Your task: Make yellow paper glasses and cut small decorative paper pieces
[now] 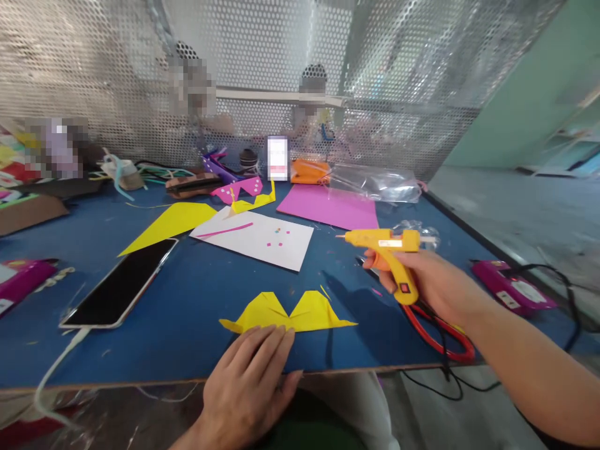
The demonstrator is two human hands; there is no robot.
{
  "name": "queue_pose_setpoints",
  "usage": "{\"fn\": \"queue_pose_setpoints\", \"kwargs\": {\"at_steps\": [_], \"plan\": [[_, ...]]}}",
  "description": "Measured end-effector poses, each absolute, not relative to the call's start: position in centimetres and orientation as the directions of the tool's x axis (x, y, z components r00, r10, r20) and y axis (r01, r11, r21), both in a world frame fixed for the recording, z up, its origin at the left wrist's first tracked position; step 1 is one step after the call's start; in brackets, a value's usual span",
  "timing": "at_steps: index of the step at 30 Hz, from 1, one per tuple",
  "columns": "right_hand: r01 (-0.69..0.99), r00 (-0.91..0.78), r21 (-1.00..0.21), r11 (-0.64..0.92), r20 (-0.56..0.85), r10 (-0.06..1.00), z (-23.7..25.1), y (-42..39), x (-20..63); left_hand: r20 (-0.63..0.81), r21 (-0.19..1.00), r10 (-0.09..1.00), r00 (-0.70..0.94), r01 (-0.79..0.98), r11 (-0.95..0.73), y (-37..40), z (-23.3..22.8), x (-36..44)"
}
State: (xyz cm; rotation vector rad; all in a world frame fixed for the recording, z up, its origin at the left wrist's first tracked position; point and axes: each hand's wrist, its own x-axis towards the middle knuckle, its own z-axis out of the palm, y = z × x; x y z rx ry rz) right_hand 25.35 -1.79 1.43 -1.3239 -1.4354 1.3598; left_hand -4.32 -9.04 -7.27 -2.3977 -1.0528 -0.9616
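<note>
Glue gun (pixel 398 255) in closed right hand (pixel 424 278), nozzle (pixel 342 237) leftward; yellow cutout (pixel 312 312) crosswise under unclenched left hand (pixel 253 369)

1. A blue table (pixel 182 350), with a narrow brownish edge along its near side, fills the foreground.
2. Behind the table rises a silvery screen (pixel 262 50) punched with rows of small round holes.
3. A pale horizontal bar (pixel 272 94) crosses the screen, above the table's far edge.
4. Whitish light gleams in patches on the screen's surface.
5. Beyond the table's right side stands a plain green wall (pixel 525 112), slanting in view.
6. Grey floor (pixel 506 206) spreads to the right of the table and shows below its near edge.
</note>
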Motion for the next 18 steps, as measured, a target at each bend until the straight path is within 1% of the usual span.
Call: {"fn": "queue_pose_setpoints", "kwargs": {"at_steps": [1, 2, 3, 5, 7, 9, 11, 13, 15, 18], "plan": [[0.23, -0.114, -0.969, -0.086, -0.114, 0.987, 1.9, -1.8, 26.1, 0.707, -0.043, 0.507, 0.492, 0.747, -0.664, -9.0, -7.3, -4.3], [0.32, -0.036, -0.944, -0.076, -0.092, 0.995, 2.3, -1.7, 26.9, 0.71, -0.042, 0.505, 0.49, 0.746, -0.665, -8.9, -7.3, -4.3], [0.471, 0.053, -0.88, -0.065, -0.045, 0.998, 2.6, -1.5, 27.8, 0.711, -0.042, 0.504, 0.491, 0.744, -0.667, -8.9, -7.4, -4.3], [0.624, 0.153, -0.776, -0.093, 0.005, 0.988, 3.0, -0.9, 29.5, 0.71, -0.043, 0.503, 0.493, 0.743, -0.668, -8.8, -7.5, -4.3], [0.76, 0.226, -0.635, -0.14, 0.056, 0.973, 3.0, 0.3, 31.1, 0.71, -0.044, 0.5, 0.496, 0.74, -0.672, -8.8, -7.5, -4.4], [0.874, 0.285, -0.443, -0.199, 0.137, 0.949, 2.6, 1.6, 32.3, 0.708, -0.04, 0.503, 0.495, 0.739, -0.672, -8.9, -7.6, -4.4], [0.933, 0.291, -0.274, -0.234, 0.19, 0.938, 1.9, 2.8, 32.9, 0.71, -0.033, 0.508, 0.487, 0.744, -0.668, -9.0, -7.6, -4.4], [0.96, 0.265, -0.143, -0.239, 0.201, 0.943, 1.2, 3.7, 33.2, 0.71, -0.029, 0.513, 0.483, 0.747, -0.664, -9.1, -7.6, -4.4], [0.972, 0.234, -0.042, -0.23, 0.191, 0.953, 0.6, 4.1, 33.2, 0.708, -0.022, 0.517, 0.48, 0.747, -0.664, -9.2, -7.5, -4.4], [0.973, 0.205, 0.072, -0.22, 0.175, 0.963, 0.2, 4.2, 33.1, 0.706, -0.008, 0.526, 0.474, 0.748, -0.663, -9.2, -7.5, -4.4]]}}
